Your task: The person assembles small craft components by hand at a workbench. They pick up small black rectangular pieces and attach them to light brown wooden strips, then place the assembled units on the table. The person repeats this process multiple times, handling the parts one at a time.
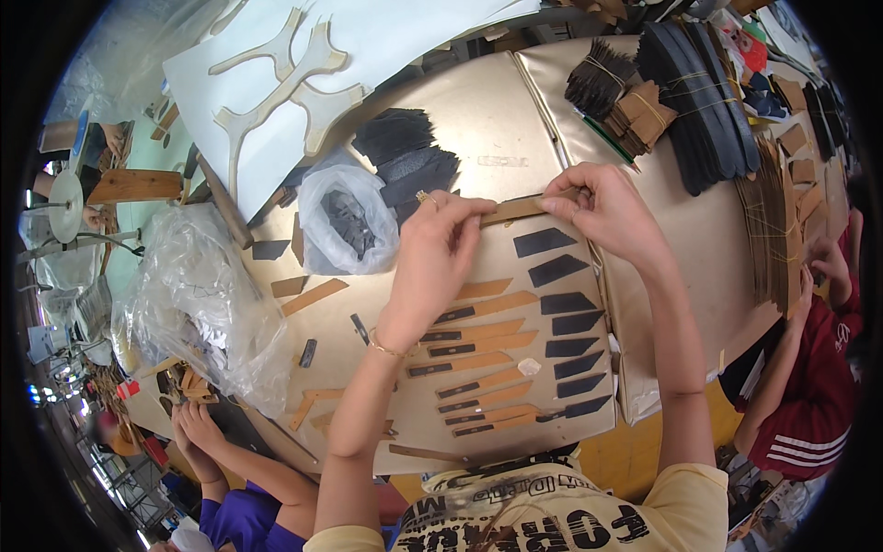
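Left hand (pixel 436 247) and right hand (pixel 609 213) pinch a brown strip (pixel 517 210) at opposite ends; open plastic bag (pixel 319 241) sits beside the left hand.

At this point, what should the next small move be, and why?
Probably press the right hand along the brown strip while the left hand steadies it: both hands touch it, one near each end, and a dark line along its far edge suggests a layer that may need aligning.

Gold-sheened worktop (pixel 487 120), brown strip (pixel 517 212), tan strips (pixel 509 303) patched with black, black pieces (pixel 556 270), milky bag (pixel 318 207) of charcoal scraps (pixel 349 226), white sheet (pixel 395 69), green pencil (pixel 607 142), pale yellow shirt (pixel 690 488) lettered in black, maroon garment (pixel 823 382) with white stripes, purple sleeve (pixel 248 517)
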A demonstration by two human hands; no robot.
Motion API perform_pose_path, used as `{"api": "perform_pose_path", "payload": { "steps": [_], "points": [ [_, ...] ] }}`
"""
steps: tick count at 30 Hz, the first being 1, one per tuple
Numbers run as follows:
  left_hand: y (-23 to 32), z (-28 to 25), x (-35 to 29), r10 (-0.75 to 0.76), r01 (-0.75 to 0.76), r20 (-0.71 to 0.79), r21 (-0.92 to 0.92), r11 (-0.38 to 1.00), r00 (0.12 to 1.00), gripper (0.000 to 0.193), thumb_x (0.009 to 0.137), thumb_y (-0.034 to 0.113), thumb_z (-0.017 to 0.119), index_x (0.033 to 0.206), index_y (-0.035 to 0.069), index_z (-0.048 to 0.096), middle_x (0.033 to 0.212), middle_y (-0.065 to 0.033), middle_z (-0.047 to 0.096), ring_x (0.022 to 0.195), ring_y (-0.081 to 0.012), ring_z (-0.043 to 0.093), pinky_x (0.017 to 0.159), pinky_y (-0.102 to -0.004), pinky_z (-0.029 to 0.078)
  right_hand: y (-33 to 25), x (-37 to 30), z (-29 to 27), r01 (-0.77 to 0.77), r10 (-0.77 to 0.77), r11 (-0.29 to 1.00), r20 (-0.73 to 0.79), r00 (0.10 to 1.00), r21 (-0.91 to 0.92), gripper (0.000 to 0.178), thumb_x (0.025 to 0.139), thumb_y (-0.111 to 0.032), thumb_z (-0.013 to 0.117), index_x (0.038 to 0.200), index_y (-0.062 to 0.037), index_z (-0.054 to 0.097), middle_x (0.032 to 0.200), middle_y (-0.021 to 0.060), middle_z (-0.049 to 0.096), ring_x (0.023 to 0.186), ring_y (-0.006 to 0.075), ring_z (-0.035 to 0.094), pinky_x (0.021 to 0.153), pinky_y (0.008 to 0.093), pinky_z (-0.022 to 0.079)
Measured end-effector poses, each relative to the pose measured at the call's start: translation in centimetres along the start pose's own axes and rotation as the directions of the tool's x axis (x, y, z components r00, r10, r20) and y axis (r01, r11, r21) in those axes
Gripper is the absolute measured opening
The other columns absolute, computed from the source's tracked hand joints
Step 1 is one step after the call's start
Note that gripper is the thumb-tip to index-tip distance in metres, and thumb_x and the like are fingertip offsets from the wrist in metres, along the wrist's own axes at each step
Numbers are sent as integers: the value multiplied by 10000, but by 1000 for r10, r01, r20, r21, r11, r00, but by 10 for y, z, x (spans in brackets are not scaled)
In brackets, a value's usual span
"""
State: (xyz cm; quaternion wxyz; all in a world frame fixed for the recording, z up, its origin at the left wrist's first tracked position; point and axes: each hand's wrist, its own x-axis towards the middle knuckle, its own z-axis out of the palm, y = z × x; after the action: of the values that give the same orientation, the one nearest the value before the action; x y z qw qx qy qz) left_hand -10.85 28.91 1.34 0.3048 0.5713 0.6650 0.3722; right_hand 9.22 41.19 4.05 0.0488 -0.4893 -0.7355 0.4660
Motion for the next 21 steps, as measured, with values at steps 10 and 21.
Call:
{"api": "perform_pose_path", "payload": {
  "steps": [10, 21],
  "points": [
    [12, -1, -23, -162, 201, 123, -701, 684, 979, 316, 959, -59, 545, 1270, -66, 601, 1173, -79, 571, 904, -138, 663, 717, -249, 538, 1, -28, 6, 456, -425, 871, -186, 886, 182, 140, 794, -41, 821, 898, -10, 732, 830, 26, 608, 720, 98, 542, 649, 246, 437],
    [13, 5, -1, -400, 397, 110, -513, 761, 910, 229, 904, 101, 760, 1023, -88, 706, 744, -68, 715, 653, -71, 665, 601, -192, 547, 0, -17, 8, 200, -193, 977, -90, 977, 73, 154, 843, -109, 769, 895, 22, 709, 779, 26, 620, 662, 72, 478, 613, 231, 406]
  ]
}}
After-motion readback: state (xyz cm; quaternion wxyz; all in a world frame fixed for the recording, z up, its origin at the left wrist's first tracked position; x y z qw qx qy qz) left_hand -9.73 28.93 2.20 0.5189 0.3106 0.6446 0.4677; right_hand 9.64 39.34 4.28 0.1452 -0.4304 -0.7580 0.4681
